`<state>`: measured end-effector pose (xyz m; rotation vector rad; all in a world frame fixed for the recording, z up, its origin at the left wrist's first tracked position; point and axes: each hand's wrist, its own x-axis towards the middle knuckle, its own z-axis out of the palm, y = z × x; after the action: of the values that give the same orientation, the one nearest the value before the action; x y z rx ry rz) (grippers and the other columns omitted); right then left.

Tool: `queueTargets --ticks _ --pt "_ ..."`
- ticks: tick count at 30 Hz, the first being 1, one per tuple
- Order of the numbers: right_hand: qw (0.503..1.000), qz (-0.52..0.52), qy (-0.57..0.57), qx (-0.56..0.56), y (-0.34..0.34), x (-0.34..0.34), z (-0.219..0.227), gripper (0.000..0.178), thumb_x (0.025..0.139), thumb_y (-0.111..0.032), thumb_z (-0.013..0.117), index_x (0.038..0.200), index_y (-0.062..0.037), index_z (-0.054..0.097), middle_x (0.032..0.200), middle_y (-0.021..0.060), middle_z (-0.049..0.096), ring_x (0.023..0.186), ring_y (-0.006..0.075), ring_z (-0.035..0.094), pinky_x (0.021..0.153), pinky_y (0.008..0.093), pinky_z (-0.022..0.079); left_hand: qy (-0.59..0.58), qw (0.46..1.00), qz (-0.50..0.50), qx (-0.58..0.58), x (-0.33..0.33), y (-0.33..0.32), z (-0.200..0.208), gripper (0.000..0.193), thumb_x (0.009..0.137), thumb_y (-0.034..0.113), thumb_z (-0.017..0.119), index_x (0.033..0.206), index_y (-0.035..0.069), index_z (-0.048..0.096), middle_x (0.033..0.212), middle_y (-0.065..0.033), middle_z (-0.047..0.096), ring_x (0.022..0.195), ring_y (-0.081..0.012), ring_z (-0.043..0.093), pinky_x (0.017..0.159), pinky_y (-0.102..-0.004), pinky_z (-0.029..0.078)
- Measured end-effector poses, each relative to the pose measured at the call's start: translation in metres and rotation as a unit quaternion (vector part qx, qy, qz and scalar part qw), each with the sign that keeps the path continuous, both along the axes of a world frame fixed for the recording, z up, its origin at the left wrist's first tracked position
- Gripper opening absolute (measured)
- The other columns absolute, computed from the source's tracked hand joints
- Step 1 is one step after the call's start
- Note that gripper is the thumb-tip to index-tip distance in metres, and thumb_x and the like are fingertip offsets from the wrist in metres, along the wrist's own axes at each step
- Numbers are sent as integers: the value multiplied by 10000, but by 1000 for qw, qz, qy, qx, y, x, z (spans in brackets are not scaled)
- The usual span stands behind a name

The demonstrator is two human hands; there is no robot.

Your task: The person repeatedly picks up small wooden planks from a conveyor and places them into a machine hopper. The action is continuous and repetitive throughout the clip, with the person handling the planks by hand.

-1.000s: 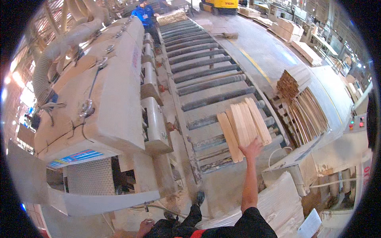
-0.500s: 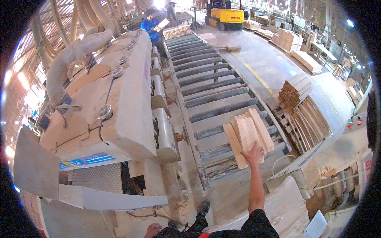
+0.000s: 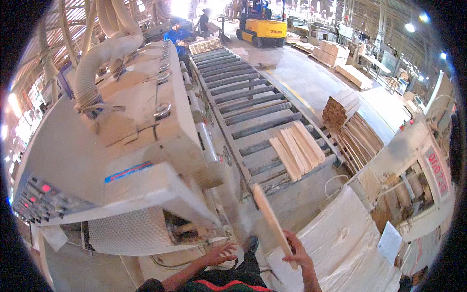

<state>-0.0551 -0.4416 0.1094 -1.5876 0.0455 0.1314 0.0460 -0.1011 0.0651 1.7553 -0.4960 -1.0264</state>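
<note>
My right hand [image 3: 297, 252] grips the lower end of one light wooden board [image 3: 268, 214], which slants up and away toward the near end of the roller conveyor. Nearer the machine, my left hand [image 3: 223, 254] is empty with its fingers apart, low in front of my body. A loose bundle of similar wooden strips [image 3: 299, 152] lies on the near rollers of the conveyor [image 3: 260, 119], beyond my right hand and apart from it.
On the left stands a large dusty machine [image 3: 180, 121] with a hose and control panel. Stacked timber [image 3: 357, 136] sits right of the conveyor. A plastic-covered stack [image 3: 331, 243] is at lower right. Farther off are a person in blue [image 3: 175, 35] and a yellow forklift [image 3: 265, 30].
My right hand has left the strips on the rollers and come back toward me holding one board. My left hand has risen and moved right. The view has turned left.
</note>
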Motion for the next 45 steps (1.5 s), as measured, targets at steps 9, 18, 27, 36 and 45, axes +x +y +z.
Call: queueTargets --ticks 9,18,27,36,45 --pt "964 264 -18 -39 241 -70 51 1090 531 -363 857 1405 -93 263 1346 98 362 1255 214 327 1047 347 249 101 936 221 -253 -165 184 -69 819 818 252 669 1424 75 148 1408 -108 318 1261 -257 358 1029 -415 309" --pt "933 72 -58 -348 484 -7 14 1018 553 -418 803 1365 -82 288 1220 252 445 1147 380 415 967 488 313 246 703 434 -506 -125 263 24 860 847 710 278 1407 57 257 1396 -119 377 1278 -287 358 1079 -420 249" --pt "869 -130 25 -477 589 47 5 1034 580 -424 775 1393 -63 248 1248 382 342 1164 521 345 968 597 258 264 573 497 -596 -122 274 -24 713 887 601 334 1394 101 306 1408 -91 381 1270 -299 372 1039 -534 276" --pt "881 -177 7 -438 601 65 -4 1024 589 -427 779 1383 -37 263 1275 388 329 1235 504 293 1004 582 236 232 598 530 -555 -95 277 -23 660 901 558 286 1390 117 327 1408 -80 385 1284 -312 350 1046 -567 231" --pt "882 -124 -13 -455 598 62 7 1017 635 -469 734 1388 -6 231 1304 368 317 1242 520 277 986 604 264 198 603 528 -564 -66 283 -20 646 906 538 299 1379 101 339 1399 -92 394 1270 -314 366 1041 -542 253"
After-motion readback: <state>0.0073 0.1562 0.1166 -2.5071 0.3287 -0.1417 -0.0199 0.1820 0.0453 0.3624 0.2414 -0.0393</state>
